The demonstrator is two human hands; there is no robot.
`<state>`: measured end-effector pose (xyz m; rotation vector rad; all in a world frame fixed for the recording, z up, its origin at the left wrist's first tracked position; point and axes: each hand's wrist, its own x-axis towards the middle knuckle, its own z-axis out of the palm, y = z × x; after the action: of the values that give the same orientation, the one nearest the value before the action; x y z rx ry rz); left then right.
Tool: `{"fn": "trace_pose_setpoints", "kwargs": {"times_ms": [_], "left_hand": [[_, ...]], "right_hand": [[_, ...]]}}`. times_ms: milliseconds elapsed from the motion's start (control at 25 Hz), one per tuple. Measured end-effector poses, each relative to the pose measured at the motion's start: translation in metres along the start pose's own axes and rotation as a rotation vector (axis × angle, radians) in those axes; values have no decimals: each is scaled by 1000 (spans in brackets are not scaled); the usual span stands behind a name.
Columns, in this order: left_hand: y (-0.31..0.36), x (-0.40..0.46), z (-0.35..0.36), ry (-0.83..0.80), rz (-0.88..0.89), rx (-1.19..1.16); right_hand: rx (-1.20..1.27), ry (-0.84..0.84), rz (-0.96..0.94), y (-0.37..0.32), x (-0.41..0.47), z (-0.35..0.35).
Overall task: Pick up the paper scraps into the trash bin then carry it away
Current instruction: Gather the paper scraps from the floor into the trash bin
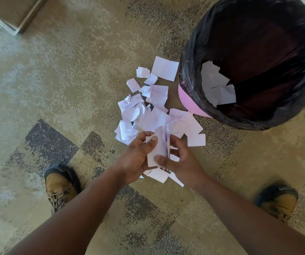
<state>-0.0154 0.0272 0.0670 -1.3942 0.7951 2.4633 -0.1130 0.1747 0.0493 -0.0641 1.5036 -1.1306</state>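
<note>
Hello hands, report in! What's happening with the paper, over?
Left hand and right hand gripping a bunch of white paper scraps. Many more on carpet. Pink black-lined trash bin beside them, path open.

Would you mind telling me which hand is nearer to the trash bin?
Right. The right hand is below-left of the trash bin; the left hand sits farther left. Both grip a bundle of paper scraps.

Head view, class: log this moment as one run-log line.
left hand + right hand: gripping paper scraps | floor pile: remains | trash bin: some scraps inside
</note>
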Motion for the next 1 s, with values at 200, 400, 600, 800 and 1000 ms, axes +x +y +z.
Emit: {"fn": "trace_pose_setpoints", "kwargs": {"times_ms": [200, 400, 600, 800, 1000], "left_hand": [[0, -6, 5, 131, 111, 244], [8, -13, -10, 399, 286, 428], [20, -29, -8, 361, 303, 398], [17, -21, 7, 366, 260, 547], [30, -27, 12, 220, 280, 440]], "right_hand": [[-14, 262, 27, -4, -2, -6], [-88, 472, 66, -11, -3, -16], [-111, 398, 12, -20, -4, -21], [125, 207, 22, -30, -12, -4], [132, 230, -100, -52, -21, -3]]}}
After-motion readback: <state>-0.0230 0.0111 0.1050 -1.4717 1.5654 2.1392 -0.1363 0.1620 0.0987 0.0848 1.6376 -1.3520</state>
